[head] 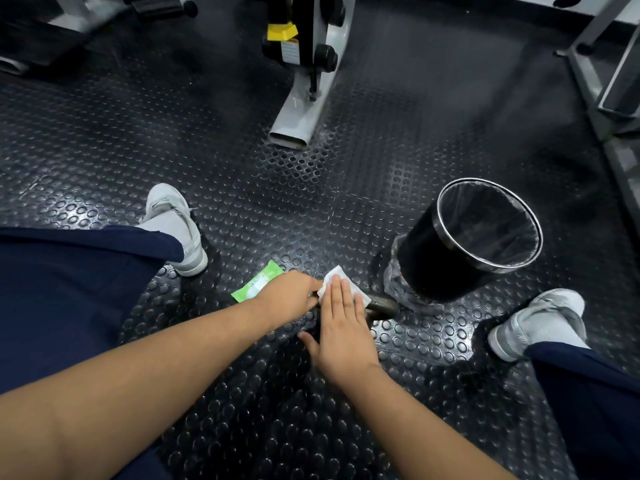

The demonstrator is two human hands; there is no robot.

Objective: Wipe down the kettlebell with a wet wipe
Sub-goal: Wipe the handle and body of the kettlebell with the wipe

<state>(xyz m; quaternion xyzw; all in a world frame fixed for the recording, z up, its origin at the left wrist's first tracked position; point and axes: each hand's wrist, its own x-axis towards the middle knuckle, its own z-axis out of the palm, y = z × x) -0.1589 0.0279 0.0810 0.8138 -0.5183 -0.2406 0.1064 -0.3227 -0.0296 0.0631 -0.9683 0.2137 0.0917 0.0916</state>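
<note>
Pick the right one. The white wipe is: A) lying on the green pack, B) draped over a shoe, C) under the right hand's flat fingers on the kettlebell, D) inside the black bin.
C: the right hand lies with straight fingers on the wipe, pressing it onto the kettlebell.

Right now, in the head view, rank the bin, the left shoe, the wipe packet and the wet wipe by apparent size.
1. Bin.
2. Left shoe.
3. Wipe packet and wet wipe: unranked; the left hand covers part of the packet, the right hand much of the wipe.
</note>
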